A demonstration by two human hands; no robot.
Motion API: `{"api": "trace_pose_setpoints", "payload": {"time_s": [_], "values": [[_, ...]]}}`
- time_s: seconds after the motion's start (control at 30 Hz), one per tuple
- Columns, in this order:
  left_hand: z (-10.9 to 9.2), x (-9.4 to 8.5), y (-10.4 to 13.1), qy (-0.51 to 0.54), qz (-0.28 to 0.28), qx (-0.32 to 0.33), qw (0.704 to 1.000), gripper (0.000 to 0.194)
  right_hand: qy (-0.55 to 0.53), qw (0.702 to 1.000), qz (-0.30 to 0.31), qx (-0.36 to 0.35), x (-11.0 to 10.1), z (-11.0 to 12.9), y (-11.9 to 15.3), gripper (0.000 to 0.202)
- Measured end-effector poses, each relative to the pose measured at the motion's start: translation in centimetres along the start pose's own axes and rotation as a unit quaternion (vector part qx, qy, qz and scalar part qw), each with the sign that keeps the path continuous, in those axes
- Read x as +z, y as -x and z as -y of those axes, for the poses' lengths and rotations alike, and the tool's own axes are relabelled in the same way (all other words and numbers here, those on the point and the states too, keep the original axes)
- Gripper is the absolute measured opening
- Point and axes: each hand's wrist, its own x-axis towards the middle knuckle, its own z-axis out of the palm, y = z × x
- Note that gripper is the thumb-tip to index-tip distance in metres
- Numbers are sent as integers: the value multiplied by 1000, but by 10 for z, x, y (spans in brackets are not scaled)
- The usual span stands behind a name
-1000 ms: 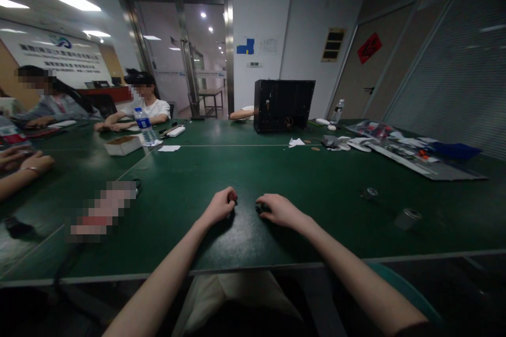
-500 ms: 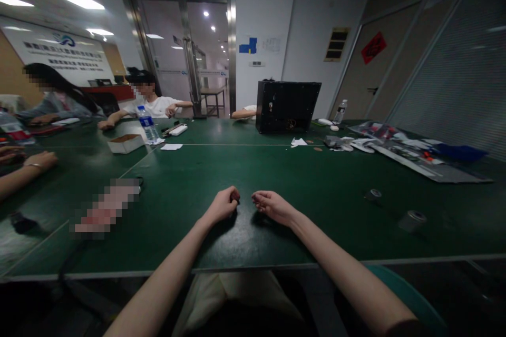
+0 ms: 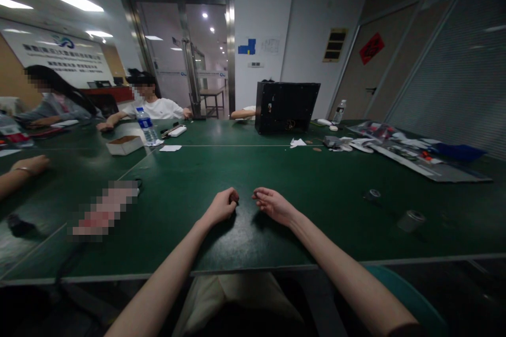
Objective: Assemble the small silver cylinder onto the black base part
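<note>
My left hand (image 3: 223, 205) rests on the green table (image 3: 221, 168) near the middle, its fingers curled in; what they hold, if anything, is hidden. A short gap to the right, my right hand (image 3: 273, 204) has its fingertips pinched together around something small and dark that I cannot make out. Both forearms reach in over the table's front edge. Two small metal cylinders, one smaller (image 3: 372, 195) and one larger (image 3: 411, 220), stand to the right of my right hand.
A black box-like device (image 3: 288, 107) stands at the back. Left are a blurred-out flat object (image 3: 106, 209), an open box (image 3: 125, 145), a water bottle (image 3: 147, 127) and a co-worker's hand (image 3: 33, 165). A cluttered board (image 3: 435, 168) lies right. Several people sit around.
My right hand has turned slightly, its fingertips a little higher. At the left, one co-worker's hand has drawn out of view. The seated person in white has lowered a raised hand.
</note>
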Motion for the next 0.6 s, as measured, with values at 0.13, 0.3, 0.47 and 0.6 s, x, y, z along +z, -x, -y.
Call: {"api": "trace_pose_setpoints", "payload": {"time_s": [0.13,0.3,0.47,0.6], "values": [[-2,-1,0,-5,-1,-1,1000,22,-1,1000,-11,1,0,0,1,34],[-2,0,0,-6,0,-3,1000,22,10,1000,-22,1,2,0,2,37],[-2,-1,1,-7,1,-2,1000,22,18,999,-32,-6,5,0,2,38],[-3,-3,2,-7,1,0,1000,22,24,999,-23,-4,9,1,3,38]]}}
